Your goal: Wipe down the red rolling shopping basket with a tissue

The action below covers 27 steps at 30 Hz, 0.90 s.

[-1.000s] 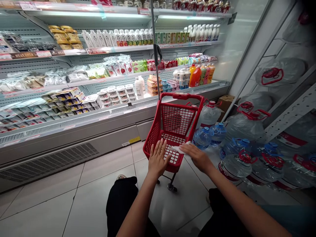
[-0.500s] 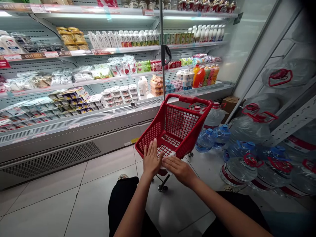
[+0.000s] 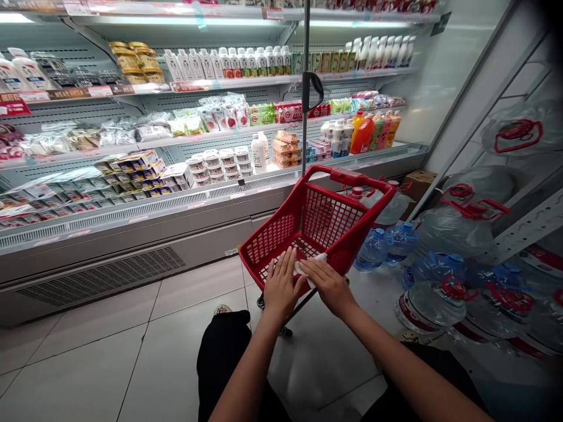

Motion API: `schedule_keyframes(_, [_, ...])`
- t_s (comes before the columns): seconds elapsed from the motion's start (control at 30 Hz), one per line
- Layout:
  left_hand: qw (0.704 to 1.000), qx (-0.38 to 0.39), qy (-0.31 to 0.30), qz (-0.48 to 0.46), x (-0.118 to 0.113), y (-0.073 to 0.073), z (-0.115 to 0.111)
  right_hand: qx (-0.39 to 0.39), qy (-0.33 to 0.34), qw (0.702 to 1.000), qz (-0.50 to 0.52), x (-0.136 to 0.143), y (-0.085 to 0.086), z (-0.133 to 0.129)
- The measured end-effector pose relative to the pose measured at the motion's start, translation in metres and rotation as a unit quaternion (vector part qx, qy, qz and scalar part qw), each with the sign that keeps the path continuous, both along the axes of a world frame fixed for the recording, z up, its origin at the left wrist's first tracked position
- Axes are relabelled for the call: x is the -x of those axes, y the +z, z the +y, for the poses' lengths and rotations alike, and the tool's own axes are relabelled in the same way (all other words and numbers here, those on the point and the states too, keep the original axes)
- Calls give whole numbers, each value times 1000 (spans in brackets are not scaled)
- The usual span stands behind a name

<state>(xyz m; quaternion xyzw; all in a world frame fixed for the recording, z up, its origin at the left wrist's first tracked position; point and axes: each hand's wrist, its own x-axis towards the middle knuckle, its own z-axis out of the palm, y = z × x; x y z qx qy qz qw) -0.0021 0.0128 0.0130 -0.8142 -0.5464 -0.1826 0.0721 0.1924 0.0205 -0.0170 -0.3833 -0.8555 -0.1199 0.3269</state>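
A small red shopping cart (image 3: 334,205) with lattice sides stands in front of my knees. On its near rim rests my left hand (image 3: 281,287), fingers stretched out and holding nothing. Close beside it, my right hand (image 3: 328,284) presses a crumpled white tissue (image 3: 320,258) against the near edge, its fingers laid over it. Part of the tissue sticks out past the fingertips, while the rest is hidden under the hand. The visible inside of the basket shows only red mesh.
Behind the cart runs an open refrigerated shelf (image 3: 206,220) with cartons, cups, bottles and bags. A glass door's dark handle (image 3: 312,92) is above the cart. Large water jugs (image 3: 431,305) and blue-capped bottles (image 3: 372,249) stand at the right on the tiled floor (image 3: 88,340).
My right hand and the tissue have moved up and to the right along the cart's near edge. The cart has turned slightly, and the view has shifted a little.
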Motion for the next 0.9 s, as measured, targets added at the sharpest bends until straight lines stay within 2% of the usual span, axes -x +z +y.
schedule_keyframes(0.1, [1000,8,-3,14,11,2,1,3,5,1000,-20,-23,9,12])
schedule_keyframes(0.2, [1000,7,8,21,30,5,7,-7,-35,999,-14,-58,19,31])
schedule_keyframes(0.3, [999,3,43,16,37,8,12,-18,-62,998,6,-68,20,37])
schedule_keyframes(0.4, [998,-9,55,5,19,13,13,-14,-61,998,20,-45,14,26])
schedule_keyframes(0.5, [1000,-18,-3,5,-12,15,13,-1,-44,999,11,-18,10,11])
schedule_keyframes(0.57, [999,-22,-36,10,-26,14,12,3,-29,1000,-10,-15,13,6])
schedule_keyframes(0.67, [998,-30,-47,19,-24,10,11,-1,-34,999,-40,-46,25,5])
schedule_keyframes(0.8, [999,-27,-30,27,-5,10,11,-25,-122,992,-30,-114,45,0])
schedule_keyframes(0.9, [1000,-19,-5,20,-8,17,12,-43,-183,982,-5,-136,52,-8])
